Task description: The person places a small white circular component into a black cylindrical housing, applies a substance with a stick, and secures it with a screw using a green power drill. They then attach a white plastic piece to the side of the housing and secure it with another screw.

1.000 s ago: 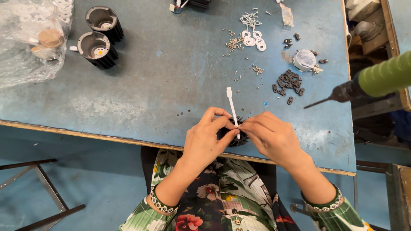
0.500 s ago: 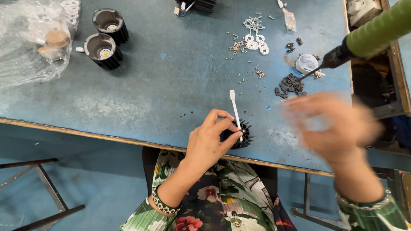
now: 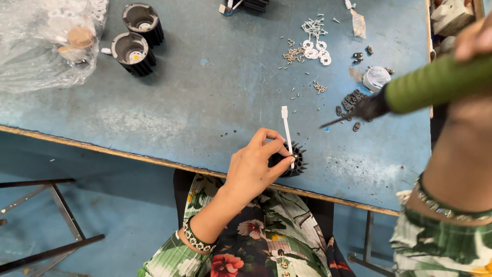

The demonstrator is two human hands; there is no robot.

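Blue worktable (image 3: 169, 97): left hand (image 3: 256, 166) alone now pinches white stick (image 3: 287, 134) on black finned part (image 3: 293, 160); right hand (image 3: 474, 38) has lifted green-handled screwdriver (image 3: 405, 97).

A blue work counter over a blue floor

The counter (image 3: 169, 97) has a worn, scratched blue top with pale patches and a thin wooden edge along the front. The floor (image 3: 118, 205) below is painted blue too. Grey metal legs (image 3: 56, 210) of a stand show at the bottom left. The light is soft and even.
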